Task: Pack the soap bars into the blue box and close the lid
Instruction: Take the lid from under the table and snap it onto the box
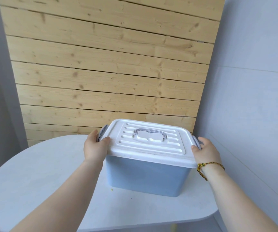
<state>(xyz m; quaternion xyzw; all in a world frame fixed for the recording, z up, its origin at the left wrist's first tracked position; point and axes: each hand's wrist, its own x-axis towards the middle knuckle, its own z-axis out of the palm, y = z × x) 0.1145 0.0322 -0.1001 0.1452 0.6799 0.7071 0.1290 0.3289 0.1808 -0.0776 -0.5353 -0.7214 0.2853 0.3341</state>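
The left hand [95, 146] and right hand [205, 152] each curl around a grey side clip [102, 133] of the blue box [145, 176], thumbs on its white lid [149, 141]. The box stands near the tabletop's [34, 173] far right edge; no soap bars show. If one clip misses the rim, the lid could sit crooked and pop open.

One blue box [145, 176] is sitting at lower centre of the frame, wearing one white lid [149, 142] with one grey carry handle [150, 132]. Two side latches are showing, one at the left end [102, 132] and one at the right end [196, 142], the right one mostly hidden. Two hands, left [95, 147] and right [206, 150], are gripping its ends. One braided bracelet [208, 166] is circling the right wrist. One counter [34, 173] is carrying it. No soap bars are showing, perhaps shut inside.
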